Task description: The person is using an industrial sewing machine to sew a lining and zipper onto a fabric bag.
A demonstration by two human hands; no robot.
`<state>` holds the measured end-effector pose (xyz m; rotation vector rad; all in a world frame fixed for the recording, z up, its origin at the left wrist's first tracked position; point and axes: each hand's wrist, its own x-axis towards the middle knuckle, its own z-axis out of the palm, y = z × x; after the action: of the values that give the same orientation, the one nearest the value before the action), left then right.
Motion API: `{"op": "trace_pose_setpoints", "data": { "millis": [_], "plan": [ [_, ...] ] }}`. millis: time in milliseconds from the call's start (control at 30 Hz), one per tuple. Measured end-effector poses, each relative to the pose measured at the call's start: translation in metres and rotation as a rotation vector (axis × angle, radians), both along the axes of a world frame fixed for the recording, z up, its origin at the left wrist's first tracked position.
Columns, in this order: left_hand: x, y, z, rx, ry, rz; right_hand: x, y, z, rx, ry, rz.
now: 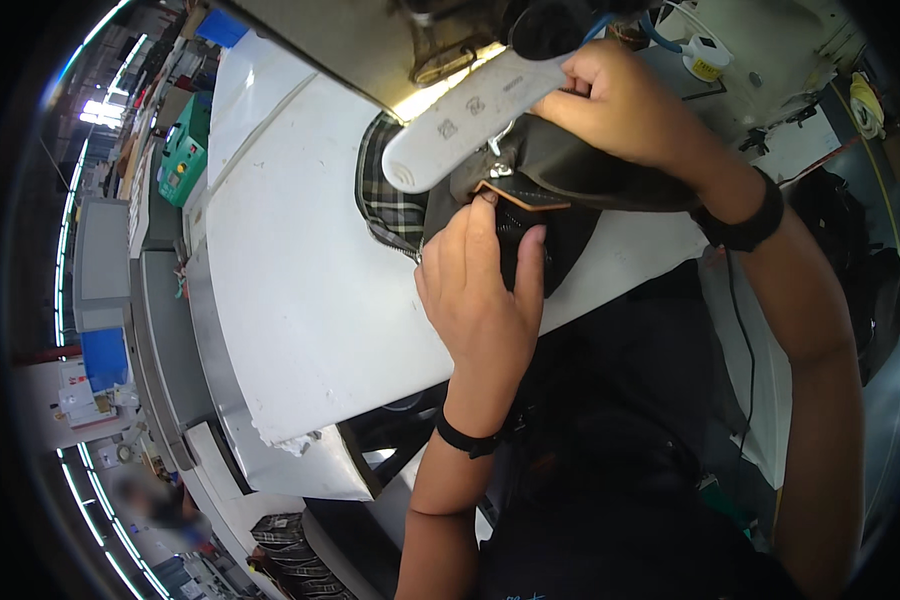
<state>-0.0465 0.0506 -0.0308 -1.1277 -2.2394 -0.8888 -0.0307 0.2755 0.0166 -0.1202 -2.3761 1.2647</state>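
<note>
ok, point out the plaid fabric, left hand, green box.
Plaid fabric (pixel 392 206): head view, middle of its visible part.
Left hand (pixel 485 298): head view, back of the hand.
Green box (pixel 191 148): head view, near its middle.

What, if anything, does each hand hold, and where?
The dark bag, apparently: left hand at its tan edging, right hand at its far edge; both grips are partly hidden.

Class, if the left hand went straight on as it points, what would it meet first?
The left hand would probably first meet the tan edging on the dark fabric, right at its fingertips; depth is unclear.
</note>
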Motion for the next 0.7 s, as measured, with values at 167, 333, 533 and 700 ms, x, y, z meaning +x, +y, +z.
{"op": "trace_pose_setpoints", "data": {
  "millis": [167,333,533,700],
  "plan": [
    [0.001,-0.002,0.002,-0.192,-0.093,-0.113,0.002,0.007,-0.005,0.009,-0.044,-0.048],
    [-0.003,0.000,0.016,-0.215,-0.305,-0.335,0.008,0.025,0.006,0.129,-0.151,0.036],
    [-0.024,0.012,0.015,-0.217,-0.626,-0.494,0.010,0.026,0.018,0.095,-0.149,0.180],
    [-0.012,-0.014,0.015,0.263,-0.318,-0.267,0.010,0.014,0.011,0.160,-0.010,0.111]
  ]
}}
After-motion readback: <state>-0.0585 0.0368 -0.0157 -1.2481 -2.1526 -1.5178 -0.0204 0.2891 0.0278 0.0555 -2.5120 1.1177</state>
